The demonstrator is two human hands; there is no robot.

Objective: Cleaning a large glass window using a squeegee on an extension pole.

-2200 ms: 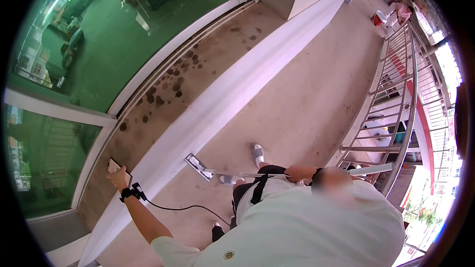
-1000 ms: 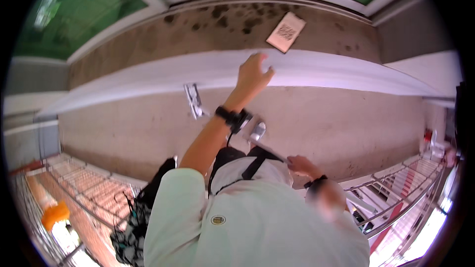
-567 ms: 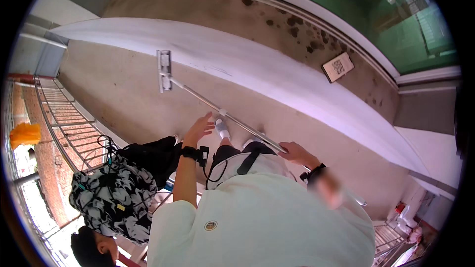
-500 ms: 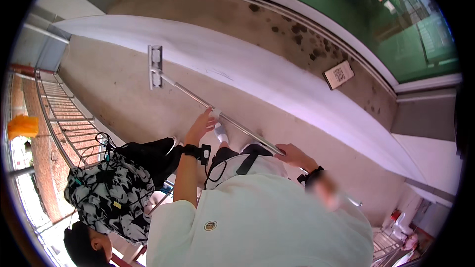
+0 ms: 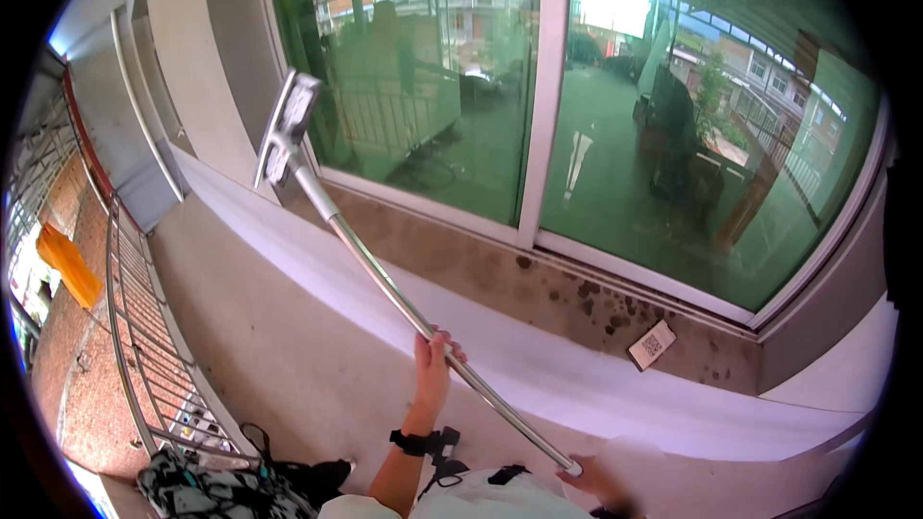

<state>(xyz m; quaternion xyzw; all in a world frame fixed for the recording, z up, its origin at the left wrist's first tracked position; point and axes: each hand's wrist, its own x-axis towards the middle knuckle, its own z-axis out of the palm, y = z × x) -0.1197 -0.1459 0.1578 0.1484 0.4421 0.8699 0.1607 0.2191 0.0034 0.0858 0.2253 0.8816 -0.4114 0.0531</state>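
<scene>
A window squeegee [image 5: 288, 125] with a grey, flat double-sided head is raised on a long silver metal pole [image 5: 370, 264]. The head is at the upper left, by the wall edge beside the window frame. My left hand [image 5: 435, 373] wraps round the middle of the pole. Lower right, my right hand [image 5: 594, 481] is closed at the pole's near end, partly blurred. Beyond the pole stand green-tinted sliding windows [image 5: 413, 106] with a pale frame, full of reflections. Whether the head touches anything, I cannot tell.
On the brown sill [image 5: 481, 245], marked with dark wet spots, lies a phone-like slab [image 5: 654, 344] showing a square code. A metal railing [image 5: 144, 327] runs along the left, with an orange cloth [image 5: 69, 266] beyond. Another person's patterned shirt [image 5: 207, 488] shows at lower left.
The squeegee head has risen from above the floor to beside the window. My view has tilted up, showing more glass. Both hands stay on the pole.
</scene>
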